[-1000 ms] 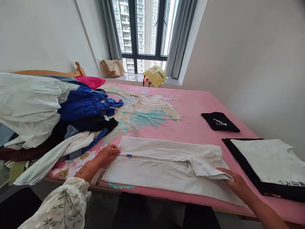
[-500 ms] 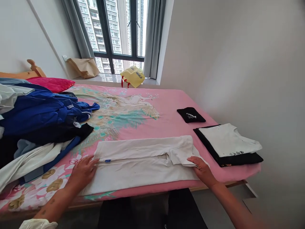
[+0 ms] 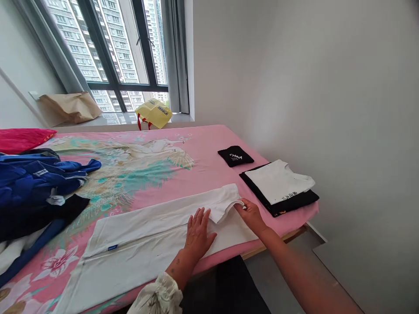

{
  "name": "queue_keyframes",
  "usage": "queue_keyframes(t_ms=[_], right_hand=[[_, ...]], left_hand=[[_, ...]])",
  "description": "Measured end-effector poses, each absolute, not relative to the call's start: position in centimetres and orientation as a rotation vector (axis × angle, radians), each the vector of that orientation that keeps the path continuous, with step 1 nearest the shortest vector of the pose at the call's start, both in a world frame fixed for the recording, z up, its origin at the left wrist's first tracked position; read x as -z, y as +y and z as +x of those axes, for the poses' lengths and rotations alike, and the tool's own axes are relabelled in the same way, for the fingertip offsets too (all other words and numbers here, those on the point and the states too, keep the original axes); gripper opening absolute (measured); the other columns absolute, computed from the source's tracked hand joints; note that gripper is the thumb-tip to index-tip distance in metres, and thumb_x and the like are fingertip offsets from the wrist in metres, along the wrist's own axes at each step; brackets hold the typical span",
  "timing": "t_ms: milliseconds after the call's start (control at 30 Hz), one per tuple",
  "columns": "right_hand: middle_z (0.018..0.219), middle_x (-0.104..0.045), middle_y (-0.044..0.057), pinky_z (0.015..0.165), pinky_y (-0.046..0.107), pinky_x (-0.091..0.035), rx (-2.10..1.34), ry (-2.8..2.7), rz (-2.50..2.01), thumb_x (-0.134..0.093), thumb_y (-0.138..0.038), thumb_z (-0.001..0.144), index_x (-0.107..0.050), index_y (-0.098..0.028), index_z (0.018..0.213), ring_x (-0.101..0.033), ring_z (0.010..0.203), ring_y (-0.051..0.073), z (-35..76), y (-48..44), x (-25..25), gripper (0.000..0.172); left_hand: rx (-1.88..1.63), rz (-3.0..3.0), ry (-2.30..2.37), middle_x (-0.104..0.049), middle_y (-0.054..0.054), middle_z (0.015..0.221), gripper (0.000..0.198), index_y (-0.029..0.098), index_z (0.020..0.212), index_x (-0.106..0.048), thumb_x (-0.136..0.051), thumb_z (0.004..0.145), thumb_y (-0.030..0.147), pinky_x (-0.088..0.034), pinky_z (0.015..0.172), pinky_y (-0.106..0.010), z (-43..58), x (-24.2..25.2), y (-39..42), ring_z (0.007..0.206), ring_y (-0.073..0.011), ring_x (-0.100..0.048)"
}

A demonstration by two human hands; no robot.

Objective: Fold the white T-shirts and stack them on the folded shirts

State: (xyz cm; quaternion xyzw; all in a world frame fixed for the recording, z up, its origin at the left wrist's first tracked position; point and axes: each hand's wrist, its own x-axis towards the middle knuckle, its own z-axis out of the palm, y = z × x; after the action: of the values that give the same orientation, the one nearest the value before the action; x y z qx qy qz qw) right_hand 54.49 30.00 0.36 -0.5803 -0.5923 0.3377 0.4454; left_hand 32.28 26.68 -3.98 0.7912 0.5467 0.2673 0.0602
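A white polo shirt (image 3: 140,244), folded lengthwise, lies along the near edge of the pink bed (image 3: 203,165). My left hand (image 3: 198,233) rests flat on it with fingers spread, just left of the collar end. My right hand (image 3: 250,213) pinches the shirt's collar end and holds that corner slightly lifted off the bed.
Folded white and black shirts (image 3: 278,185) are stacked at the bed's right edge, with a small black folded piece (image 3: 235,155) behind them. A pile of blue and dark clothes (image 3: 36,192) fills the left. A yellow bag (image 3: 153,112) and brown paper bag (image 3: 68,107) sit on the windowsill.
The view has swung right. My left hand left the shirt's hem end and slid to just left of the collar. My right hand went from pressing the collar to pinching and lifting it.
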Motion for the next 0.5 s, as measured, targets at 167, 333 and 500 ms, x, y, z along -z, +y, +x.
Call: queue_keyframes(t_ms=[167, 333, 500], right_hand=[[0.064, -0.048, -0.003, 0.055, 0.021, -0.036, -0.855, -1.471, -1.284, -0.054, -0.048, 0.078, -0.059, -0.017, 0.077, -0.041, 0.058, 0.011, 54.3, 31.5, -1.9, 0.031], [0.068, -0.05, -0.003, 0.059, 0.021, -0.038, -0.905, -1.483, -1.249, -0.053, -0.046, 0.079, -0.059, -0.018, 0.081, -0.043, 0.061, 0.011, 54.9, 31.8, -1.2, 0.029], [0.066, -0.052, -0.003, 0.061, 0.022, -0.039, -0.985, -1.546, -1.265, -0.054, -0.042, 0.079, -0.061, -0.018, 0.081, -0.047, 0.062, 0.011, 56.1, 30.9, 1.2, 0.025]], left_hand=[[-0.918, 2.139, 1.765, -0.056, -0.011, 0.124, 0.045, 0.019, 0.117, -0.054, -0.049, 0.074, 0.014, -0.032, 0.103, -0.049, 34.1, 3.6, 30.8, 0.12, -0.0263, -0.047], [-0.747, 2.243, 1.52, -0.064, -0.001, 0.113, 0.03, 0.028, 0.102, -0.065, -0.04, 0.085, 0.028, -0.044, 0.095, -0.032, 32.0, 2.9, 31.9, 0.108, -0.0157, -0.057], [-0.456, 2.415, 1.489, -0.043, -0.011, 0.139, 0.051, 0.024, 0.126, -0.05, -0.055, 0.075, 0.03, -0.029, 0.105, -0.05, 31.9, 3.5, 30.5, 0.129, -0.0272, -0.037]])
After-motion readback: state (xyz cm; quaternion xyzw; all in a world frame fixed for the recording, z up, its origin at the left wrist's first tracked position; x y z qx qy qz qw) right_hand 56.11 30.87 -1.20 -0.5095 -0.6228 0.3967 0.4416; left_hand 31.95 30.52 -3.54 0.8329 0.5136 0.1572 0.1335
